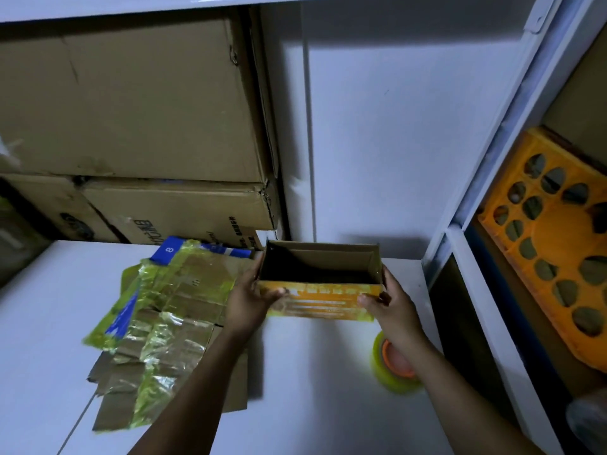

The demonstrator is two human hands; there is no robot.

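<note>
An open cardboard box [320, 300] with an orange-and-yellow printed front stands on the white table [312, 389], its dark inside showing. My left hand [249, 298] grips its left end, thumb on the front face and fingers behind. My right hand [391, 305] grips its right end the same way. A roll of clear yellowish tape [394, 372] with an orange core lies on the table just under my right forearm.
Flattened cardboard covered in shiny yellow-green tape [161, 326] lies to the left of the box. Large cardboard boxes [131, 103] are stacked at the back left. A white shelf frame [476, 224] at the right holds an orange plastic crate [558, 244].
</note>
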